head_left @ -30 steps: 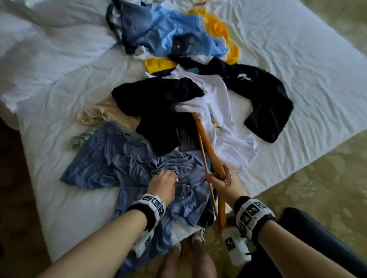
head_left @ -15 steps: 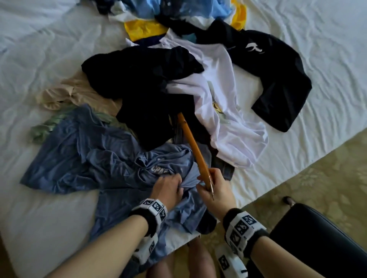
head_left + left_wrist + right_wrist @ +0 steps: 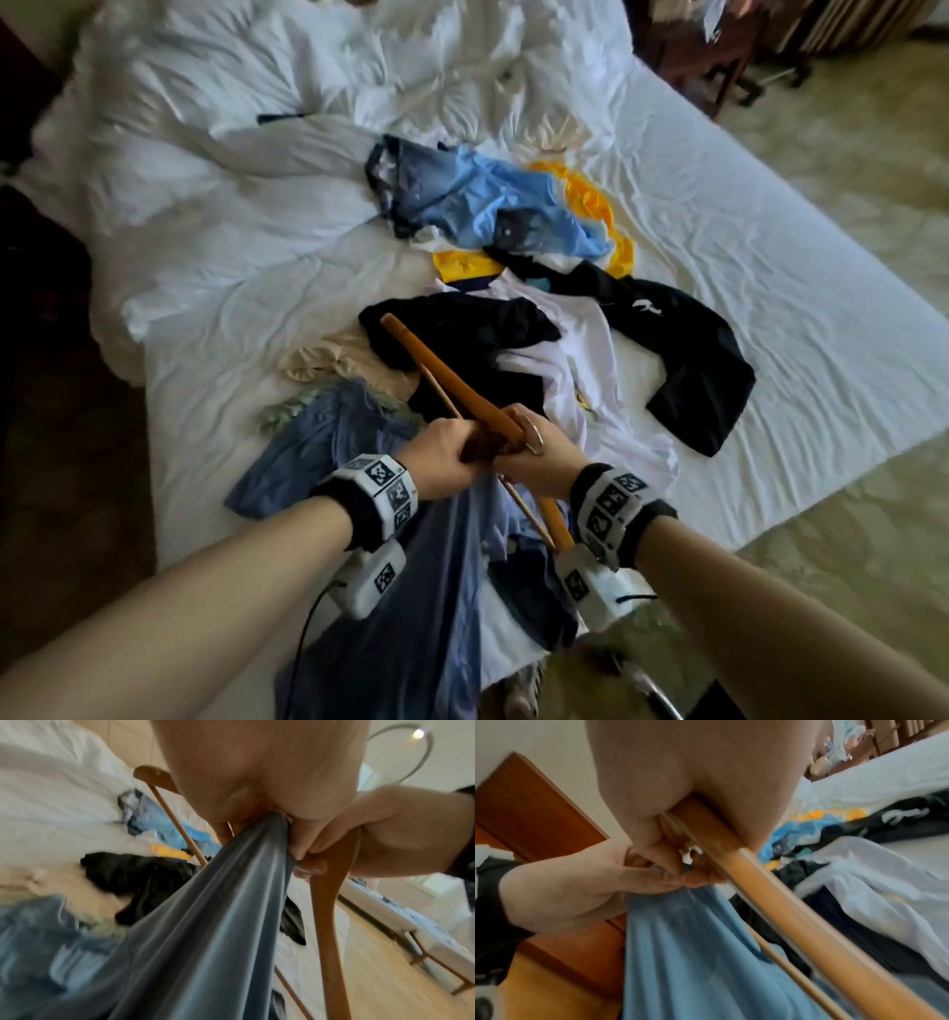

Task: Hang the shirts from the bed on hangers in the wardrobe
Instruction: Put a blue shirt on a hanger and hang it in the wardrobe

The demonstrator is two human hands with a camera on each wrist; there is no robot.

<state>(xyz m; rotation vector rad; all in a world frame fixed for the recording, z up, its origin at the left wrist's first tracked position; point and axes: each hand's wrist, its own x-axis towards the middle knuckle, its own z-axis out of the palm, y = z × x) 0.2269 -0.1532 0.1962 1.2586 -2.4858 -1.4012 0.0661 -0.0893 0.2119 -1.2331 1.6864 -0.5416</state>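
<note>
My left hand (image 3: 445, 455) grips a bunched fold of the grey-blue shirt (image 3: 421, 591) and holds it up off the bed (image 3: 770, 288); the cloth hangs down from the fist (image 3: 226, 902). My right hand (image 3: 534, 452) is curled round the middle of a wooden hanger (image 3: 447, 375), right against the left hand. The hanger (image 3: 795, 912) sticks out across the bed, its metal hook (image 3: 534, 434) by my right thumb. In the right wrist view the shirt (image 3: 693, 953) hangs below the left hand's fingertips (image 3: 664, 878).
More clothes lie piled mid-bed: a black shirt (image 3: 462, 329), a white one (image 3: 580, 360), a black top with a white logo (image 3: 688, 354), light blue (image 3: 477, 200) and yellow (image 3: 590, 205) garments. A crumpled white duvet (image 3: 231, 169) covers the far left. Patterned floor (image 3: 821, 539) lies right.
My left hand has lifted the grey-blue shirt off the bed. The right hand has raised the hanger and swung its far end leftward. Both hands now meet. My head has tilted up.
</note>
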